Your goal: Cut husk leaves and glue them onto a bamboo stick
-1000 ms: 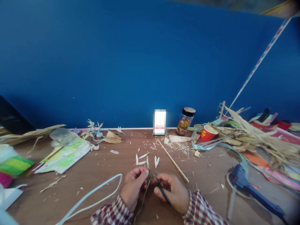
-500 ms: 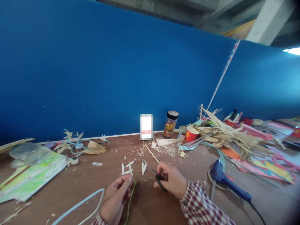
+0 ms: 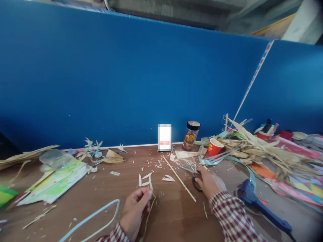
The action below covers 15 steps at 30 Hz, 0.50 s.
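My left hand pinches a thin green strand between thumb and fingertips. Several pale petal-like slips lie just beyond those fingertips, one of them meeting the pinch. To the right, my right hand has its fingers on the black handles of scissors, whose blades point left among pale clippings. A slim pale stick lies on the table between the hands. Two small white slips, joined at one end, rest left of the stick.
Behind stand a jar with a black lid and a red paper cup. A blue glue gun with its cord and dried husks occupy the right. A pale blue loop and a painted sheet are on the left.
My right hand has let go of the stick, now on the table, and moved right and farther away with the scissors. The joined white slips have turned sideways. The view has shifted left.
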Each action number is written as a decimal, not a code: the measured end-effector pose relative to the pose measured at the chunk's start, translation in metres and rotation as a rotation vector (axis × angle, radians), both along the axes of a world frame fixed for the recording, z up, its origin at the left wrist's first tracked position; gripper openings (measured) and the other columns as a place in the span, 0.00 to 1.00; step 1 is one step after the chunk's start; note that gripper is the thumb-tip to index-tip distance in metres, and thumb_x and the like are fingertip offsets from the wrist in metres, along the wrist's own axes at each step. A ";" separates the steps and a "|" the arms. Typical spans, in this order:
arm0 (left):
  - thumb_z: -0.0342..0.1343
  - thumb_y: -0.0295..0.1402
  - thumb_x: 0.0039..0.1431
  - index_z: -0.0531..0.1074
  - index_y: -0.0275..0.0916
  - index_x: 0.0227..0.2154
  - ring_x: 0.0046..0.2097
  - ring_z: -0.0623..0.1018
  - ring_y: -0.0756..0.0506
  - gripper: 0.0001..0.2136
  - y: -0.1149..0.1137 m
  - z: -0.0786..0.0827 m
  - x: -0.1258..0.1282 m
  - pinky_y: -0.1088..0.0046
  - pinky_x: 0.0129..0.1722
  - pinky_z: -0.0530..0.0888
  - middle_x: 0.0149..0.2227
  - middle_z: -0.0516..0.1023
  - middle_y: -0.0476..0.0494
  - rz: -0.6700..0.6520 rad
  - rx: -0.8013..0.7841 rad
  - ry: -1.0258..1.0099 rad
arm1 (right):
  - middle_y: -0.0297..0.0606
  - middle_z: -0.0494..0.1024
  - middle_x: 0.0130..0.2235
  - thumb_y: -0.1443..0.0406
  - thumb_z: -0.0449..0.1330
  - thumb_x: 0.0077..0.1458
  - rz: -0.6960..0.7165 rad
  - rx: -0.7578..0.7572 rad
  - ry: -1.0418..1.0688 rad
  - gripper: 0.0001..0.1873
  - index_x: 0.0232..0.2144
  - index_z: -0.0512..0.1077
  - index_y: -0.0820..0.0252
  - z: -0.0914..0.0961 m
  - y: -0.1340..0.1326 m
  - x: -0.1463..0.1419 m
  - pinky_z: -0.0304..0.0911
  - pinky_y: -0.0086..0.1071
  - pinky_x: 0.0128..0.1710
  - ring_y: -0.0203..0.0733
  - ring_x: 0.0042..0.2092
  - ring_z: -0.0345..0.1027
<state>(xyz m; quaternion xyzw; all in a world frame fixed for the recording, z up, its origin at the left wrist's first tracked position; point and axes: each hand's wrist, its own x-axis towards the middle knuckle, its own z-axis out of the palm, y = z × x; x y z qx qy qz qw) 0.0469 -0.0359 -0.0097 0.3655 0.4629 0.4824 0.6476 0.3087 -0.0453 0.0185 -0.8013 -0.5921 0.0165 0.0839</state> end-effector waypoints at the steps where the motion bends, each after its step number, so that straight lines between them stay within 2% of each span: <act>1: 0.63 0.38 0.39 0.71 0.34 0.20 0.17 0.61 0.57 0.12 0.000 0.000 0.000 0.84 0.15 0.59 0.16 0.64 0.54 0.000 0.004 0.010 | 0.44 0.73 0.34 0.65 0.55 0.49 0.001 0.008 -0.030 0.12 0.39 0.69 0.59 0.001 0.000 -0.001 0.56 0.35 0.33 0.49 0.39 0.66; 3: 0.62 0.38 0.40 0.71 0.34 0.21 0.17 0.61 0.57 0.12 0.000 -0.002 0.001 0.84 0.15 0.58 0.16 0.64 0.54 -0.005 0.021 0.031 | 0.44 0.72 0.36 0.66 0.57 0.48 0.029 0.046 -0.063 0.07 0.32 0.72 0.57 0.005 0.001 -0.003 0.56 0.35 0.33 0.50 0.40 0.64; 5: 0.61 0.38 0.42 0.71 0.34 0.21 0.17 0.61 0.57 0.11 0.000 -0.005 0.001 0.83 0.16 0.58 0.16 0.65 0.54 -0.017 0.046 0.055 | 0.43 0.71 0.39 0.67 0.57 0.47 0.046 0.150 -0.021 0.05 0.29 0.74 0.57 0.009 0.000 -0.009 0.56 0.35 0.34 0.48 0.40 0.62; 7: 0.60 0.38 0.43 0.70 0.34 0.22 0.17 0.61 0.57 0.11 -0.001 -0.007 0.001 0.83 0.16 0.58 0.16 0.65 0.54 -0.035 0.074 0.089 | 0.42 0.71 0.37 0.65 0.55 0.51 0.106 0.271 0.165 0.07 0.30 0.73 0.58 0.011 -0.002 -0.021 0.57 0.34 0.36 0.44 0.38 0.63; 9: 0.60 0.38 0.44 0.71 0.34 0.22 0.17 0.61 0.56 0.10 -0.004 -0.006 0.002 0.82 0.17 0.59 0.16 0.65 0.54 -0.066 0.100 0.128 | 0.39 0.72 0.33 0.63 0.51 0.55 0.251 0.319 0.472 0.11 0.31 0.72 0.60 0.011 -0.005 -0.041 0.58 0.31 0.35 0.40 0.35 0.64; 12: 0.59 0.38 0.45 0.71 0.34 0.22 0.18 0.61 0.55 0.10 -0.008 -0.003 0.004 0.82 0.17 0.59 0.16 0.64 0.53 -0.133 0.142 0.201 | 0.35 0.72 0.28 0.58 0.49 0.56 0.409 0.179 0.867 0.14 0.32 0.72 0.60 0.007 -0.013 -0.072 0.58 0.27 0.28 0.36 0.29 0.63; 15: 0.58 0.38 0.46 0.70 0.34 0.21 0.18 0.61 0.55 0.11 -0.011 0.002 0.005 0.81 0.18 0.58 0.15 0.64 0.53 -0.206 0.182 0.275 | 0.34 0.73 0.27 0.60 0.53 0.53 0.452 0.059 1.034 0.12 0.34 0.72 0.61 0.000 -0.019 -0.093 0.57 0.26 0.27 0.35 0.28 0.62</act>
